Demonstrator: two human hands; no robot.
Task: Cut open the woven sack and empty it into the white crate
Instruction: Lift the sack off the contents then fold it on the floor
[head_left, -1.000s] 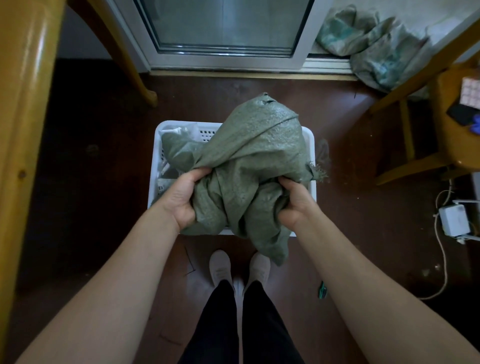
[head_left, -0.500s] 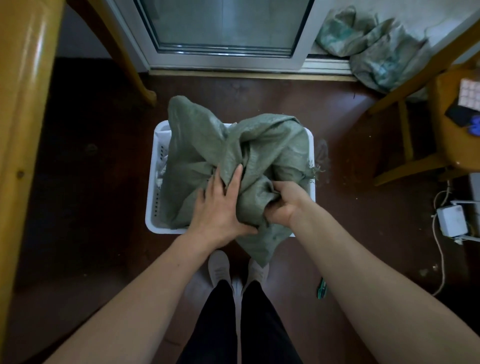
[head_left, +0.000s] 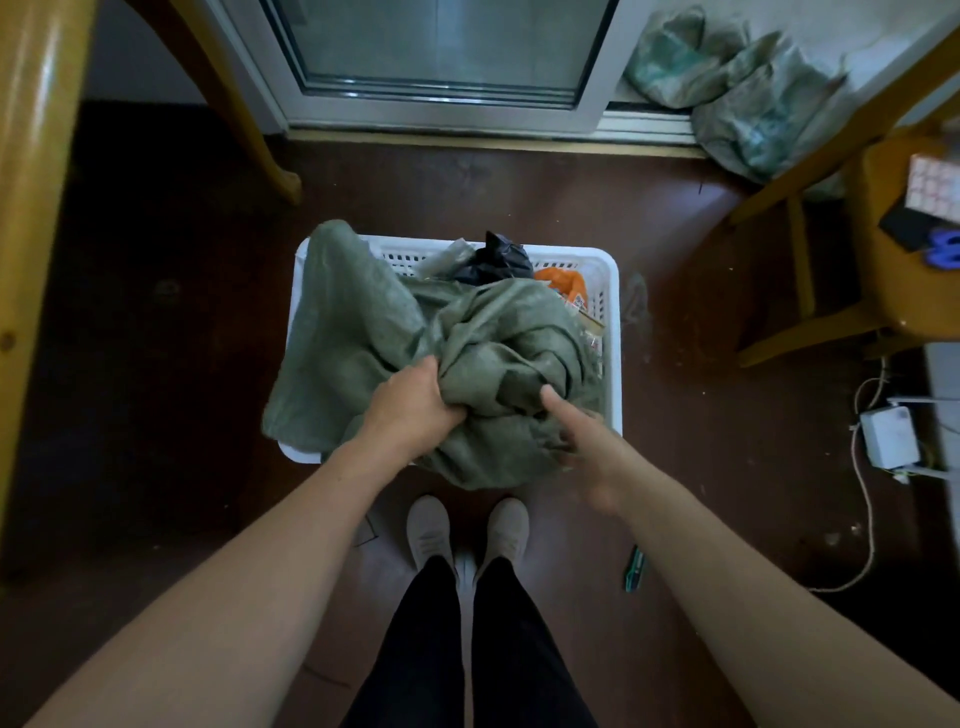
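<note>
Looking down from the head cam, the crumpled green woven sack (head_left: 415, 364) is slumped over the white crate (head_left: 612, 332) on the dark floor, spilling past the near and left rims, with a black plastic bag (head_left: 493, 262) and some orange packaging (head_left: 566, 283) poking out at the far side. The left hand (head_left: 410, 402) is clenched tight on a bunch of the sack's fabric near the middle. The right hand (head_left: 587, 441) is blurry but looks loose, fingers spread beside the sack, and a small green cutter (head_left: 635, 568) lies on the floor by the shoes (head_left: 467, 530).
</note>
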